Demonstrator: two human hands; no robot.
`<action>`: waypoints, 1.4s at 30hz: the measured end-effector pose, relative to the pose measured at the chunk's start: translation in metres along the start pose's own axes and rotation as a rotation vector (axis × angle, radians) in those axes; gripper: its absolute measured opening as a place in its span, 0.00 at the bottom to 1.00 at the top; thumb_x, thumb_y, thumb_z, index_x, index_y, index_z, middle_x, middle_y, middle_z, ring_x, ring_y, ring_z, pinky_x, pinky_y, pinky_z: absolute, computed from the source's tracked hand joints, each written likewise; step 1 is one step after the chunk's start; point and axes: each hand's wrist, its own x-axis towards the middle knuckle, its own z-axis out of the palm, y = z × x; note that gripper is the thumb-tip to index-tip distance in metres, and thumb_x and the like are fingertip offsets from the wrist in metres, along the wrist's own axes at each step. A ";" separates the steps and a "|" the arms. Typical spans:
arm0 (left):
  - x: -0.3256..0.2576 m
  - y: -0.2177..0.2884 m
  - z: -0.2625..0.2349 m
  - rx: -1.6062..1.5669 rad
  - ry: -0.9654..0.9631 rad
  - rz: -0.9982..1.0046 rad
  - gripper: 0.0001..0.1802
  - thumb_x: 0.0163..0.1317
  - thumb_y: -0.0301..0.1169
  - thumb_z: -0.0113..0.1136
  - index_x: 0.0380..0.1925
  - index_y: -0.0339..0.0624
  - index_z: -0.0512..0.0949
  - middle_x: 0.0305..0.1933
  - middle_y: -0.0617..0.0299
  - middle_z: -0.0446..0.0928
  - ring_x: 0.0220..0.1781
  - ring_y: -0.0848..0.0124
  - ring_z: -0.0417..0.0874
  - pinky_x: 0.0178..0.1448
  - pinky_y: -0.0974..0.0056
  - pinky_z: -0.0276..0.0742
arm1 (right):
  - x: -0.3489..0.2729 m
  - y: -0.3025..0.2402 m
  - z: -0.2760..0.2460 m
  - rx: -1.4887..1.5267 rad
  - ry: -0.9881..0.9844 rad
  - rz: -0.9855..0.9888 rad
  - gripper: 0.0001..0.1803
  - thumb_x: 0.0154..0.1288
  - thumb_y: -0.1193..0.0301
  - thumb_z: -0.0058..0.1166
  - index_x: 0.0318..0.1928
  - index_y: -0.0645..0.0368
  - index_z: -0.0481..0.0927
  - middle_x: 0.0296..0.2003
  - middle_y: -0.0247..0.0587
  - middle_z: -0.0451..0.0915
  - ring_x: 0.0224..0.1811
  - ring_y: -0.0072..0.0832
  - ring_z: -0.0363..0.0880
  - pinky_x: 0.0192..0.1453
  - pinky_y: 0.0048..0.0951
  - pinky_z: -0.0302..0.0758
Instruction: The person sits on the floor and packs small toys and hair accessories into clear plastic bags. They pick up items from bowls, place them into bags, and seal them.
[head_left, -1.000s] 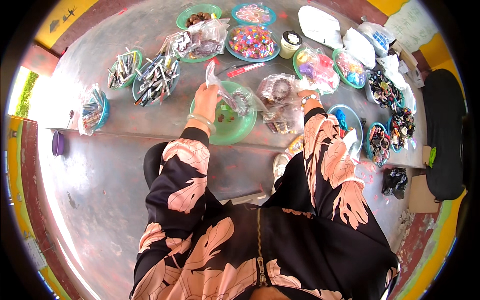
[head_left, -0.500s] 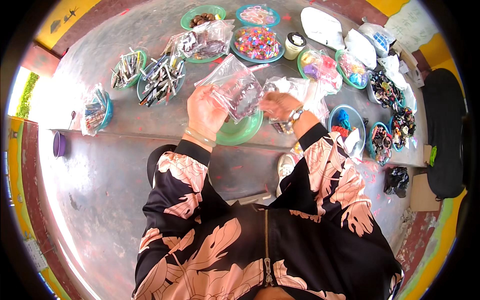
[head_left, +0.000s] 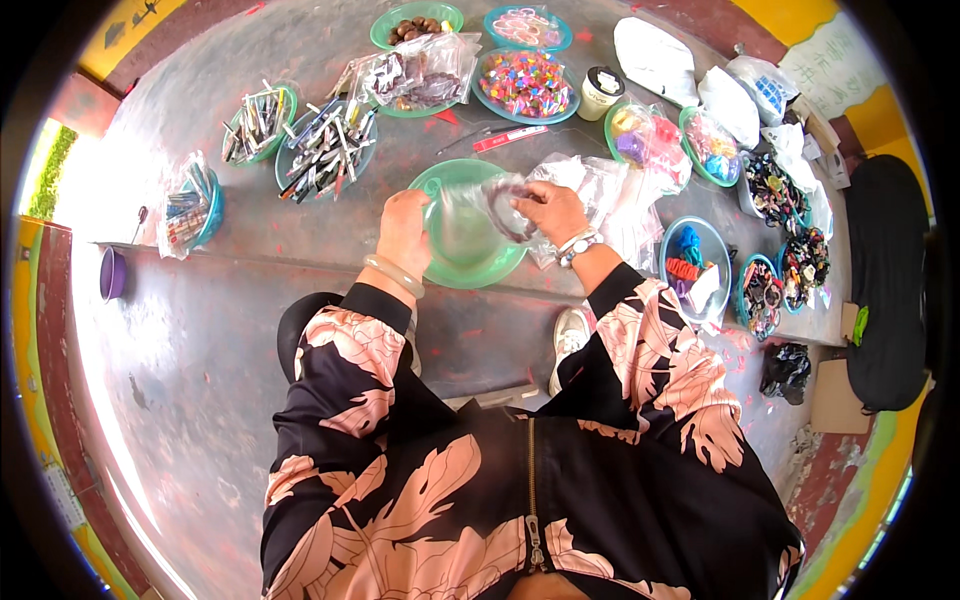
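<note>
A clear plastic bag (head_left: pixel 458 207) is stretched between my hands above a green plastic plate (head_left: pixel 480 274). My left hand (head_left: pixel 404 236) is closed on the bag's left side. At the bag's right end, my right hand (head_left: pixel 556 212) grips a dark purplish-brown looped thing, like a bead bracelet (head_left: pixel 508 212). Motion blur hides whether the loop lies inside the bag or outside it. To the right of the plate, next to my right hand, lie more clear plastic bags (head_left: pixel 610 196).
Behind the plate lie a red-and-white strip (head_left: pixel 508 138) and a dark thin tool. Bowls of pens (head_left: pixel 326 150) stand at left. Farther back are a bowl of colourful pieces (head_left: pixel 526 84) and a lidded cup (head_left: pixel 600 94). A blue basin (head_left: pixel 694 262) stands at right.
The bag has come down and been pulled out sideways between my hands. My right hand now grips the dark loop. The green plate and the red-and-white strip show more fully.
</note>
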 end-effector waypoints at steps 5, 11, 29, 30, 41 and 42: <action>-0.007 -0.017 0.006 0.781 -0.274 0.313 0.27 0.49 0.26 0.54 0.53 0.36 0.66 0.51 0.53 0.71 0.50 0.65 0.73 0.53 0.65 0.67 | 0.002 0.023 0.024 -0.561 -0.105 -0.509 0.10 0.57 0.66 0.43 0.31 0.53 0.79 0.26 0.47 0.77 0.32 0.45 0.76 0.35 0.40 0.72; 0.008 -0.029 0.003 1.084 -0.468 0.629 0.21 0.51 0.28 0.56 0.46 0.35 0.73 0.44 0.48 0.75 0.45 0.62 0.77 0.48 0.65 0.71 | -0.009 0.009 0.042 -0.635 -0.037 -0.580 0.07 0.58 0.65 0.46 0.33 0.49 0.78 0.25 0.40 0.74 0.30 0.40 0.75 0.31 0.38 0.71; -0.024 0.026 0.025 0.360 -0.292 0.411 0.08 0.55 0.30 0.60 0.27 0.36 0.76 0.22 0.68 0.74 0.24 0.82 0.70 0.29 0.75 0.67 | 0.019 -0.017 0.000 -0.044 -0.045 -0.218 0.10 0.51 0.68 0.59 0.33 0.60 0.79 0.25 0.41 0.79 0.26 0.30 0.77 0.35 0.29 0.72; -0.027 0.029 0.026 0.312 -0.296 0.396 0.08 0.55 0.31 0.60 0.28 0.36 0.77 0.23 0.68 0.74 0.25 0.82 0.71 0.30 0.75 0.68 | 0.018 -0.022 -0.004 0.083 -0.064 -0.193 0.11 0.51 0.68 0.60 0.34 0.61 0.80 0.22 0.36 0.79 0.22 0.21 0.74 0.30 0.25 0.71; -0.044 0.049 0.020 -0.076 -0.278 0.329 0.08 0.60 0.30 0.54 0.35 0.37 0.76 0.31 0.63 0.77 0.34 0.73 0.79 0.34 0.70 0.76 | 0.015 -0.040 -0.009 0.754 -0.160 -0.057 0.08 0.55 0.70 0.59 0.34 0.60 0.78 0.26 0.34 0.79 0.27 0.20 0.77 0.29 0.20 0.75; -0.044 0.050 0.020 -0.108 -0.267 0.336 0.08 0.61 0.30 0.54 0.35 0.38 0.76 0.31 0.63 0.77 0.34 0.72 0.80 0.33 0.70 0.77 | 0.014 -0.043 -0.009 0.754 -0.152 -0.049 0.08 0.56 0.69 0.59 0.33 0.60 0.78 0.26 0.34 0.79 0.27 0.21 0.77 0.30 0.21 0.75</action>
